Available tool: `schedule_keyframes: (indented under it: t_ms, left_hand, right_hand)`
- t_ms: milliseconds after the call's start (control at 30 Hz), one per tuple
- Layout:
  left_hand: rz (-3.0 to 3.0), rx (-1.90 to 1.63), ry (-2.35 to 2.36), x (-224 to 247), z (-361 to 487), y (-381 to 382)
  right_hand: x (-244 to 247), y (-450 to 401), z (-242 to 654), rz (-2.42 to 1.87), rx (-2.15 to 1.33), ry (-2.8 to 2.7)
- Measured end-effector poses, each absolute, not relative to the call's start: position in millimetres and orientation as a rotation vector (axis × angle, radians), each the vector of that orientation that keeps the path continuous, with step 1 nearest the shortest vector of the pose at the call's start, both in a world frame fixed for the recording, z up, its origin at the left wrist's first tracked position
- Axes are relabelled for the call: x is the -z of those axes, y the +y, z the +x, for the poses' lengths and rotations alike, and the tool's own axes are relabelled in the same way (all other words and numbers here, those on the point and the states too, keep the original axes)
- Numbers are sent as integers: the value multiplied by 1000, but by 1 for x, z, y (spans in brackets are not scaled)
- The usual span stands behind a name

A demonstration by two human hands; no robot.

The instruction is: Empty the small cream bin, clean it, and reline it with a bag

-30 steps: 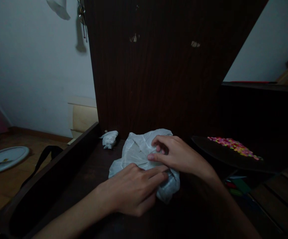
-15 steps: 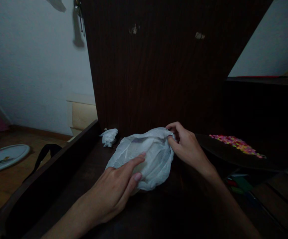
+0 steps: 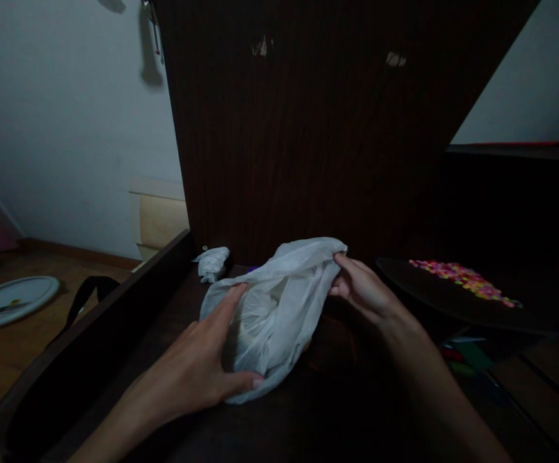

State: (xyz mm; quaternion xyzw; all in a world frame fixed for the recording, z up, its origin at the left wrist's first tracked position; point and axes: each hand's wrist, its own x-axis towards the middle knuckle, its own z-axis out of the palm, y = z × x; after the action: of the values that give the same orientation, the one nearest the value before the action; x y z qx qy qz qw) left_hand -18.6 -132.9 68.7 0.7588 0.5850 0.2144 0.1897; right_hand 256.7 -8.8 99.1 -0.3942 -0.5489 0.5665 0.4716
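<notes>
A thin white plastic bag (image 3: 308,283) lies on the dark wooden surface, its mouth turned toward me. Thumb and fingers of my right hand (image 3: 363,286) pinch the bag's rim on the right side. My left hand (image 3: 197,366) is at the mouth's left side, thumb and fingers spread wide and touching the plastic. Between them, a pale gathered bundle of plastic (image 3: 257,315) shows inside the bag; what it contains cannot be made out. Behind the bag on the left sits a small crumpled white plastic piece (image 3: 213,263).
A dark wooden panel (image 3: 298,148) stands upright behind the bag. A raised wooden edge (image 3: 115,328) runs along the left. On the right is a strip of pink and yellow beads or flowers (image 3: 462,280). A white round lid or tray (image 3: 33,292) lies on the floor.
The bag's mouth has opened wider and tipped toward me, exposing the bundle inside. My left hand has moved left and spread its fingers. My right hand still pinches the rim.
</notes>
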Motion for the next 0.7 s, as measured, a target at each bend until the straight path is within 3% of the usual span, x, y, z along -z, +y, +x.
schedule_keyframes:
  t_ms: [233,500,700]
  left_hand:
    - [2074,-750,1528,-62,-27,-112]
    - [1853,-990,1357,-48,-29,-100]
    - [1699,-1142,1289,-36,-32,-97]
  right_hand:
    - [-96,-6,253,-928,-1359,-1422]
    - [-95,-15,253,-934,-1592,-1228]
    - [-73,-14,267,-949,-1515,-1536]
